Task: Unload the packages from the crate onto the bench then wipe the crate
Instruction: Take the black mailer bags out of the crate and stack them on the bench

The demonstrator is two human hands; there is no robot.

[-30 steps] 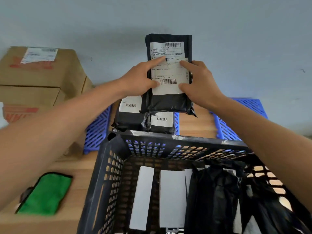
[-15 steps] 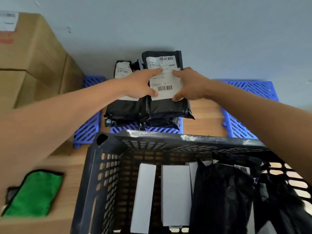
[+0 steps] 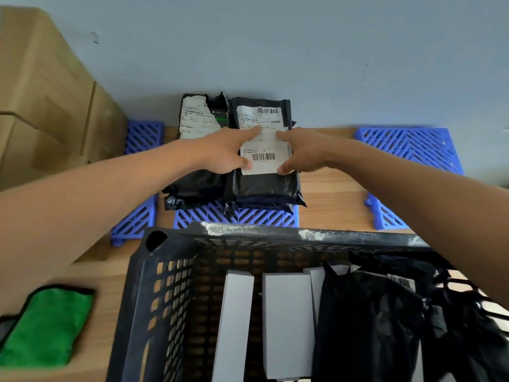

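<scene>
Both hands set a black package on the bench stack beyond the crate

The left hand [image 3: 225,153] and right hand [image 3: 303,150] clasp the labelled package [image 3: 264,172] from either side, thumbs on its near label edge and forefingers stretched along the top; it lies on other black parcels over a blue slatted mat [image 3: 237,216] on the bench [image 3: 330,188], its long axis running away from the person. The crate [image 3: 170,271] sits below and nearer than the hands, holding white boxes [image 3: 286,321] under the left arm and black bags [image 3: 371,321] under the right. A green cloth [image 3: 46,323] waits at the left elbow.
</scene>
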